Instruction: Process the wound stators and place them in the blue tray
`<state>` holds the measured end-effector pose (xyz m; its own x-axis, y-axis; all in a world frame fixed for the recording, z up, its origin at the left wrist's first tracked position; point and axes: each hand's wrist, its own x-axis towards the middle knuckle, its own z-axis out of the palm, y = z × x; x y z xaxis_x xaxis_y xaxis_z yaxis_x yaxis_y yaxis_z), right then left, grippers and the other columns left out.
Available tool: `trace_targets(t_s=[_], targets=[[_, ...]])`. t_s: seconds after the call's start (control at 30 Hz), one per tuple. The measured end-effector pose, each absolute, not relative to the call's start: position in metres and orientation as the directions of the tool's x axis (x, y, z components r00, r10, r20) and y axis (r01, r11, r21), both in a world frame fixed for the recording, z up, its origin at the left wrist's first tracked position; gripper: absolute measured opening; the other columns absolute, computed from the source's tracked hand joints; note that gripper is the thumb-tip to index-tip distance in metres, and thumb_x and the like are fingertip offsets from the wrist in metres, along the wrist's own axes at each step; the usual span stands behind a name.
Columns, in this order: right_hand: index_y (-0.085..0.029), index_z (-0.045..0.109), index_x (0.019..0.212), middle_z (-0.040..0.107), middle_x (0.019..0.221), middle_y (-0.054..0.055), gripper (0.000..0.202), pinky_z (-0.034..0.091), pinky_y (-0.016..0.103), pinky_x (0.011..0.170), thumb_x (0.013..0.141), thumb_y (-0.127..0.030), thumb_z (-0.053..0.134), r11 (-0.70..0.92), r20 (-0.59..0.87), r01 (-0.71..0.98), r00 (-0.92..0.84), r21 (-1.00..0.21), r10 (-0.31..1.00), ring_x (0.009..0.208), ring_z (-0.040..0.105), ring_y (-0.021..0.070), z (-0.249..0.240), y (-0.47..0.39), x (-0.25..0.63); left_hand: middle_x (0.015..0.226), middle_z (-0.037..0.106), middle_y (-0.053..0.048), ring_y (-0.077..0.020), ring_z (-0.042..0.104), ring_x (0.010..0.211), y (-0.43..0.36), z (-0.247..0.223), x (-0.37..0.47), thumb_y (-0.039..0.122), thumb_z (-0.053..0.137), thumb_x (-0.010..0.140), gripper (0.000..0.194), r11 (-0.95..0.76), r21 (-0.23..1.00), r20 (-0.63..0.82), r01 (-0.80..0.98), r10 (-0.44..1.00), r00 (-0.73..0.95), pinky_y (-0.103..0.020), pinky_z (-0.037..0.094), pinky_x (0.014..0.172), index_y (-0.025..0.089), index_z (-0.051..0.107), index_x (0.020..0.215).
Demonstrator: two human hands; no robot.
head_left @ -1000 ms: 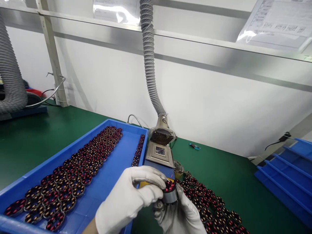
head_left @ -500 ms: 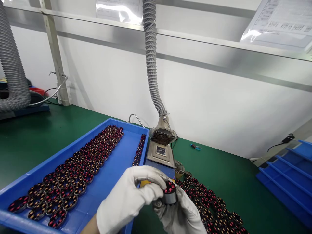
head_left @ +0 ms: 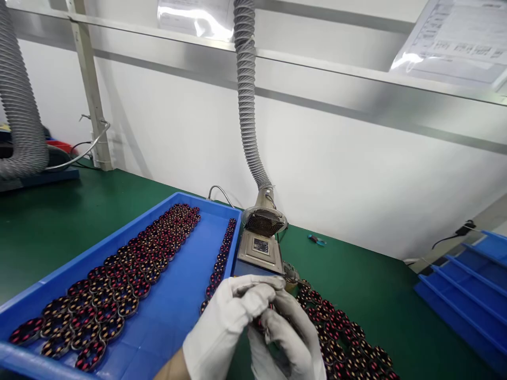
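Note:
My left hand (head_left: 227, 322), in a white glove, comes from the lower left with its thumb and fingers closed at the near side of the solder pot. Facing it, my gloved right hand (head_left: 291, 338) is curled, its fingertips meeting the left ones. Between them is a ring-shaped stator (head_left: 259, 323), dark with red spots, mostly hidden by the gloves. Both hands grip it above the bench. Just beyond stands the solder pot (head_left: 260, 248), a square metal plate with a shiny molten surface. To the right lies a pile of loose stators (head_left: 336, 332), red and tan.
A blue tray (head_left: 158, 311) on the left holds many stators in rows, plus a narrow line along its right wall. A fume hose (head_left: 246, 95) hangs over the pot. Blue stacked trays (head_left: 467, 295) stand right; small blue-handled cutters (head_left: 317, 240) lie behind on the green bench.
The hands have closed together around the stator, which is now largely covered. My left hand has shifted right and my right hand has turned, its fingers now curled over the part.

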<state>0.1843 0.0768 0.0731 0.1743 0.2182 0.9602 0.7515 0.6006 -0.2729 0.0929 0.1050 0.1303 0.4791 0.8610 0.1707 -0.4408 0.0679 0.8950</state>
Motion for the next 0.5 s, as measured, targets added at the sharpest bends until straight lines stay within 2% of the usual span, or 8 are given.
trace_targets(t_s=[0.07,0.17,0.23,0.33,0.4,0.5], targets=[[-0.018,0.058,0.099,0.056,0.115,0.005,0.039,0.052,0.031,0.085,0.068,0.005,0.06,0.602,0.963,0.754,0.172,-0.263,0.206,0.1,0.057,0.0173,0.073,0.077,0.187,0.073,0.067,-0.004,-0.0137,0.059,0.072,0.105,0.124,0.1,0.027,0.065,0.073,0.013,0.094,0.803,0.173,-0.589,0.908,0.381,-0.02,0.048,0.071,0.015,0.07,0.071],[-0.018,0.057,0.099,0.056,0.112,0.005,0.039,0.053,0.026,0.082,0.067,0.003,0.065,0.614,0.956,0.733,0.232,-0.293,0.18,0.098,0.058,0.0152,0.076,0.079,0.188,0.075,0.068,0.0,-0.0135,0.06,0.075,0.109,0.124,0.096,0.023,0.071,0.065,0.004,0.023,0.672,0.179,-0.74,0.965,0.192,-0.021,0.048,0.079,0.019,0.07,0.065],[-0.019,0.056,0.096,0.056,0.111,0.004,0.039,0.052,0.025,0.081,0.065,0.0,0.07,0.599,0.953,0.741,0.257,-0.302,0.162,0.097,0.058,0.0146,0.078,0.08,0.189,0.076,0.069,0.001,-0.0133,0.061,0.076,0.111,0.13,0.089,0.023,0.072,0.061,0.009,0.0,0.723,0.131,-0.691,0.982,0.137,-0.021,0.048,0.08,0.021,0.072,0.07],[-0.02,0.058,0.094,0.057,0.111,0.004,0.033,0.052,0.029,0.083,0.068,-0.004,0.069,0.6,0.945,0.736,0.304,-0.315,0.123,0.097,0.059,0.0166,0.077,0.082,0.189,0.072,0.068,-0.001,-0.0134,0.059,0.068,0.111,0.144,0.081,0.018,0.075,0.05,0.033,0.16,0.906,-0.023,-0.392,0.943,0.332,-0.02,0.048,0.065,0.016,0.073,0.083],[-0.02,0.059,0.098,0.057,0.113,0.004,0.033,0.053,0.032,0.082,0.07,-0.004,0.067,0.62,0.952,0.73,0.292,-0.287,0.097,0.097,0.059,0.0175,0.075,0.082,0.189,0.072,0.068,-0.003,-0.0139,0.059,0.067,0.109,0.147,0.081,0.018,0.072,0.05,0.029,0.208,0.94,-0.084,-0.27,0.91,0.406,-0.021,0.048,0.063,0.013,0.072,0.079],[-0.02,0.059,0.098,0.057,0.113,0.004,0.036,0.053,0.032,0.078,0.069,0.0,0.066,0.612,0.962,0.745,0.252,-0.265,0.109,0.096,0.059,0.0176,0.074,0.081,0.189,0.069,0.069,-0.003,-0.0134,0.06,0.066,0.107,0.142,0.088,0.017,0.066,0.054,0.014,0.153,0.925,-0.064,-0.348,0.965,0.255,-0.02,0.048,0.064,0.013,0.071,0.067]])
